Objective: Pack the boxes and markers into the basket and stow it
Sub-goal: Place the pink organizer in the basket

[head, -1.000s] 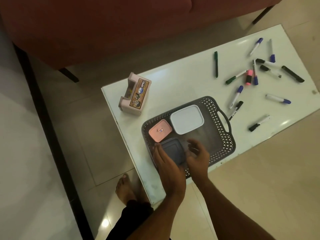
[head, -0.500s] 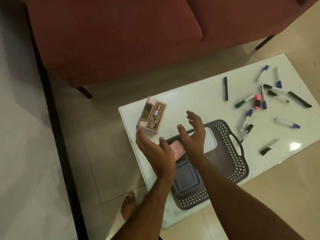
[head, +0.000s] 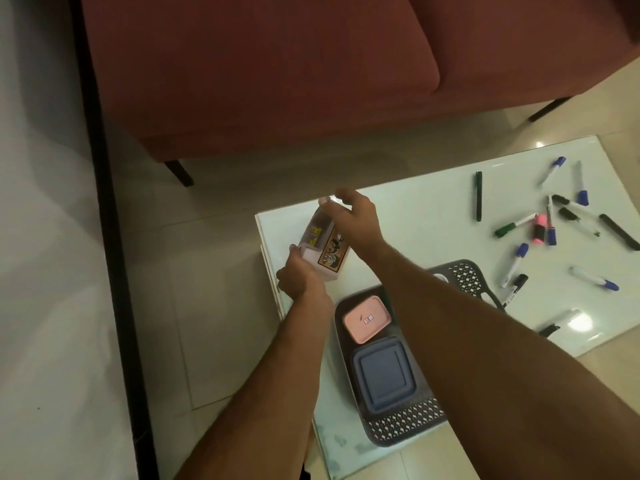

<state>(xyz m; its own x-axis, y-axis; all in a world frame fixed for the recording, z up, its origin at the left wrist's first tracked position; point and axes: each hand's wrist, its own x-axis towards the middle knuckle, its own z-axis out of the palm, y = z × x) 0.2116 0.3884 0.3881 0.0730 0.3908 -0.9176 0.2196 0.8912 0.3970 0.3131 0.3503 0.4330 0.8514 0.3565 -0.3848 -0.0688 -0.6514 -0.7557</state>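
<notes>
Head view, the only one I have: half a second ago both my hands hung open above the basket, and now they have closed in on the pink printed box (head: 320, 245) at the table's near-left corner. My left hand (head: 299, 277) grips its near end, fingers curled around the lower edge; my right hand (head: 353, 221) arches over the far end with fingers bent around the top, so the box is held between the two and looks tilted, possibly just lifting off the glass, though I cannot tell whether it has left the surface. That, I judge, makes this the last box to go in: the grey perforated basket (head: 405, 426) already holds a small pink box (head: 367, 318) and a blue-lidded box (head: 382, 377), and my right forearm hides the rest of its inside. The markers (head: 550, 220) lie scattered on the far right of the table, well apart from the basket, none packed yet. The white glass table (head: 415, 209) is glossy and shows glare spots; beyond it stands a dark red sofa (head: 277, 71) on a pale tiled floor (head: 214, 306).
</notes>
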